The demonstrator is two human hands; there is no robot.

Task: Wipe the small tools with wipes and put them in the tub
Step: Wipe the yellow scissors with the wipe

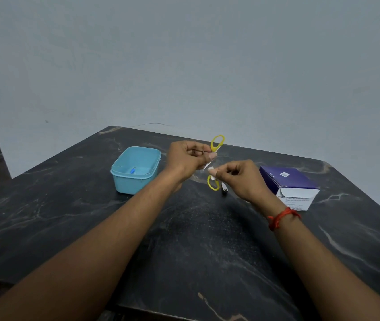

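Head view, items as we find them:

1. Left hand (188, 158): raised above the table, fingers curled round a pair of scissors (217, 143) with yellow handles. One yellow loop stands above the fingers. A second yellow loop shows lower down, under the right hand's thumb. A pale blade tip pokes out down and to the left, between the two hands.

2. Right hand (240, 177): thumb and forefinger pinch a small white wipe (211, 169), the other fingers curled in. The wipe sits at the scissors' blade, just beside the left hand's fingertips. We cannot tell whether it wraps the blade or only touches it. A red thread band (281, 217) circles this wrist.

3. Tub (133, 184): light blue, rectangular, lidless, standing on the table to the left of the left hand. We see a small blue object (132, 170) lying on its floor, too small to identify.

4. Nail clipper (224, 188): small and metallic, lying on the table below the right hand, just beside the lower yellow loop.

5. Box (288, 181): purple top, white front with print, on the table to the right of the right hand.

6. Table (196, 239): dark marbled surface, set against a plain grey wall.
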